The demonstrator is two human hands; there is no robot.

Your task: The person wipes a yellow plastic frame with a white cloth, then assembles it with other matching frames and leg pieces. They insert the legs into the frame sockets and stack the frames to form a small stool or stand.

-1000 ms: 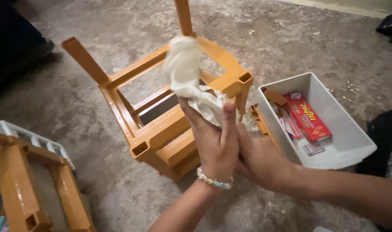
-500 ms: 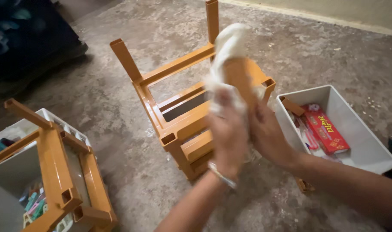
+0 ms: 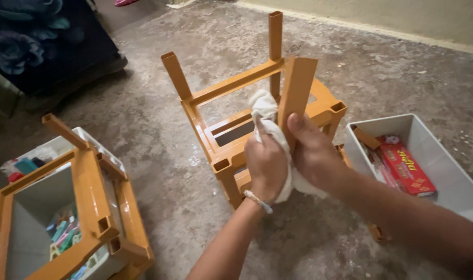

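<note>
Left hand (image 3: 266,165) clenched a white cloth (image 3: 270,124); right hand (image 3: 313,155) gripped the orange plastic rack's (image 3: 231,140) twelve-o'clock post, which might tip under hard rubbing.

Left hand (image 3: 266,166) presses crumpled white cloth (image 3: 267,116) against upturned orange plastic rack frame (image 3: 231,145); right hand (image 3: 311,153) grips its near post.
</note>
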